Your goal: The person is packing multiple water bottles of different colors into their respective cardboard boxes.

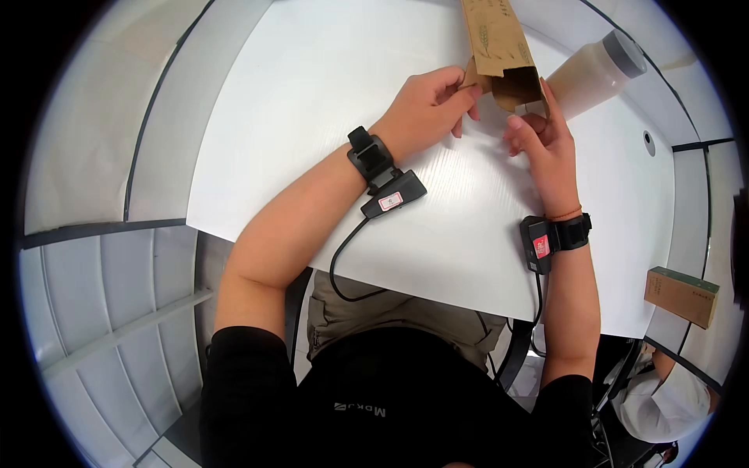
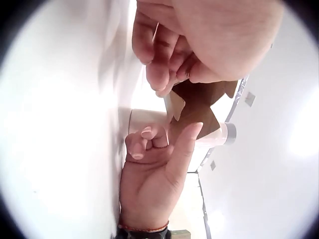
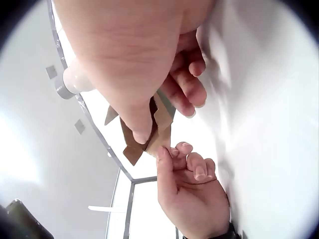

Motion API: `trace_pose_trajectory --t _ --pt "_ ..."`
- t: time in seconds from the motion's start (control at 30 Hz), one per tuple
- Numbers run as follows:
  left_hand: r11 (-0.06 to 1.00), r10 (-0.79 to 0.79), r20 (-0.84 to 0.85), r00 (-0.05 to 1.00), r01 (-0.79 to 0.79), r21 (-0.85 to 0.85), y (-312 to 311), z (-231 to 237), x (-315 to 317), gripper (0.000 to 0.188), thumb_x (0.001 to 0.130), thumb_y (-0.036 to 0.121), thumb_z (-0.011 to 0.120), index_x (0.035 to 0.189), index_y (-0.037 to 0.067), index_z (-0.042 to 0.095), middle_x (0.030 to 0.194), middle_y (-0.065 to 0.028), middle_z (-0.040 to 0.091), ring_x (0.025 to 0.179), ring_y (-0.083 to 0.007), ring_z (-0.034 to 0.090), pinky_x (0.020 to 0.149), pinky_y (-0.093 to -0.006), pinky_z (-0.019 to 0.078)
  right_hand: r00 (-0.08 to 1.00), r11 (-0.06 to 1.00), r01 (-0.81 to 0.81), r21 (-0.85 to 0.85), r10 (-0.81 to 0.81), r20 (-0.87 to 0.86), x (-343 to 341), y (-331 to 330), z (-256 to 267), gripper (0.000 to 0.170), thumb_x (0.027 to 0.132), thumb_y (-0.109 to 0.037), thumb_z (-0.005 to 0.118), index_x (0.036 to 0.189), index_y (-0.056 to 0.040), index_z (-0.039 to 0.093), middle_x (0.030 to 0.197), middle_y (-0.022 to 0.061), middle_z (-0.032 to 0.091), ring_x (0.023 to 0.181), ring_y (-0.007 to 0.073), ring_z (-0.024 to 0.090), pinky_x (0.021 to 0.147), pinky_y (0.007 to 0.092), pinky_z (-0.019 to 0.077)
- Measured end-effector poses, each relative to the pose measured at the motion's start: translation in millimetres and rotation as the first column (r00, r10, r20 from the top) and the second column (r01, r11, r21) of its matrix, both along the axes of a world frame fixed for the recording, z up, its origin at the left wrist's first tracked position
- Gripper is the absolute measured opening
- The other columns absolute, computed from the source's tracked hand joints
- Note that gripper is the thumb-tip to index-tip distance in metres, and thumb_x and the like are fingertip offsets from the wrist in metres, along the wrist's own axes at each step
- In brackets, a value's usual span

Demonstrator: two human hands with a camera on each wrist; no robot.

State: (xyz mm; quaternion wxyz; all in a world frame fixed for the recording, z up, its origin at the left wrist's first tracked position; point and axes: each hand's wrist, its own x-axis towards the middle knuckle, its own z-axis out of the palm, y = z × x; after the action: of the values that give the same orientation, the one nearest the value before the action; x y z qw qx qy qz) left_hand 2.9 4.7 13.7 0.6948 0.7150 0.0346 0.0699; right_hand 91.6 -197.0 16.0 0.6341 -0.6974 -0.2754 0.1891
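Note:
A brown cardboard box (image 1: 499,39) lies with its open end toward me and its flaps spread. At its left side flap (image 1: 473,76) is my left hand (image 1: 425,109), pinching the flap between thumb and fingertips. My right hand (image 1: 550,152) is at the right of the opening, index finger stretched along the right flap and thumb apart from it. The other right fingers bend loosely below the opening. In the right wrist view the right thumb overlaps the box opening, and the left hand (image 3: 192,194) shows its pinch on a flap corner. The box's interior is dark.
A pale bottle (image 1: 589,78) with a grey cap stands behind the right hand on the white table (image 1: 312,101). Low partitions border the table. A small brown and green box (image 1: 681,296) is at the right edge. Cables run from both wrist cameras. Another person's white sleeve (image 1: 663,405) shows lower right.

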Motion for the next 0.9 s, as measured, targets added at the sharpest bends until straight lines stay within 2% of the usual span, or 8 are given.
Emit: trace_pose_trajectory --t 0.17,0.23,0.33,0.47,0.57,0.77,0.8,0.9 --pt "0.999 -0.013 0.047 0.999 0.012 0.042 0.0 -0.8 -1.2 0.021 0.105 0.023 0.057 0.099 0.003 0.060 0.088 -0.0054 0.070 0.060 -0.0070 0.057 0.057 -0.0231 0.0446 0.999 1.000 0.026 -0.015 -0.026 -0.043 0.9 0.8 1.1 0.087 0.090 -0.011 0.074 0.157 0.0063 0.021 0.081 0.0090 0.067 0.066 0.0124 0.060 0.064 0.0270 0.0502" --pt "0.999 -0.020 0.046 0.999 0.018 0.037 -0.1 -1.8 -1.1 0.020 0.104 0.021 0.057 0.098 0.002 0.061 0.087 -0.0048 0.070 0.060 -0.0075 0.057 0.057 -0.0238 0.0460 0.993 0.996 0.083 -0.034 -0.085 -0.079 -1.9 1.3 0.6 0.074 0.093 -0.017 0.072 0.151 0.0092 0.034 0.082 0.0102 0.069 0.064 0.0121 0.060 0.061 0.0255 0.0478" --pt "0.999 -0.029 0.033 0.999 0.027 0.043 -0.6 -2.7 -1.0 0.019 0.101 0.019 0.060 0.098 0.001 0.064 0.083 -0.0042 0.070 0.062 -0.0084 0.059 0.058 -0.0254 0.0489 0.988 0.993 0.027 -0.112 -0.044 -0.149 0.9 -1.7 11.0 0.058 0.097 -0.026 0.068 0.137 0.0116 0.051 0.082 0.0105 0.070 0.063 0.0112 0.060 0.059 0.0234 0.0438" --pt "0.997 -0.068 -0.001 0.998 0.068 0.027 -3.4 -0.3 -2.7 0.016 0.101 0.018 0.062 0.101 0.002 0.065 0.088 -0.0032 0.071 0.065 -0.0068 0.059 0.060 -0.0229 0.0488 0.985 0.990 -0.135 0.041 0.139 -0.105 0.5 -8.4 -2.3 0.043 0.102 -0.035 0.058 0.114 0.0053 0.065 0.080 0.0086 0.070 0.060 0.0097 0.058 0.058 0.0226 0.0404" --pt "0.990 -0.129 -0.049 0.990 0.131 0.054 -1.6 -2.7 -1.4 0.021 0.097 0.020 0.063 0.106 0.001 0.067 0.085 -0.0038 0.070 0.072 -0.0088 0.063 0.065 -0.0259 0.0548 0.996 0.984 -0.072 -0.163 0.062 -0.066 -5.5 0.6 4.0 0.043 0.104 -0.039 0.054 0.104 0.0020 0.069 0.078 0.0069 0.069 0.058 0.0094 0.056 0.056 0.0230 0.0390" --pt "0.986 -0.149 -0.058 0.987 0.152 0.069 -3.0 -6.4 -0.9 0.021 0.092 0.017 0.065 0.104 0.000 0.067 0.087 -0.0052 0.070 0.075 -0.0099 0.064 0.067 -0.0268 0.0561 0.969 0.998 0.013 -0.067 -0.029 -0.246 0.0 -3.8 8.5 0.045 0.102 -0.041 0.056 0.096 0.0015 0.069 0.073 0.0042 0.066 0.054 0.0098 0.056 0.052 0.0230 0.0368" --pt "0.985 -0.150 -0.063 0.987 0.154 0.080 -2.9 -6.1 -0.7 0.020 0.092 0.017 0.065 0.104 0.000 0.067 0.087 -0.0053 0.070 0.076 -0.0100 0.064 0.068 -0.0269 0.0562 0.968 0.990 0.040 -0.136 -0.072 -0.239 -0.9 -1.8 13.4 0.039 0.101 -0.036 0.061 0.095 0.0021 0.069 0.073 0.0050 0.066 0.053 0.0106 0.057 0.053 0.0234 0.0389" --pt "0.983 -0.149 -0.075 0.986 0.155 0.095 -2.6 -4.7 -1.1 0.020 0.092 0.016 0.065 0.104 0.000 0.067 0.088 -0.0054 0.070 0.077 -0.0103 0.065 0.068 -0.0272 0.0565 0.979 0.988 0.086 -0.130 -0.108 -0.170 -1.7 1.3 6.5 0.030 0.098 -0.027 0.065 0.095 0.0030 0.068 0.074 0.0066 0.066 0.053 0.0113 0.057 0.054 0.0248 0.0417"
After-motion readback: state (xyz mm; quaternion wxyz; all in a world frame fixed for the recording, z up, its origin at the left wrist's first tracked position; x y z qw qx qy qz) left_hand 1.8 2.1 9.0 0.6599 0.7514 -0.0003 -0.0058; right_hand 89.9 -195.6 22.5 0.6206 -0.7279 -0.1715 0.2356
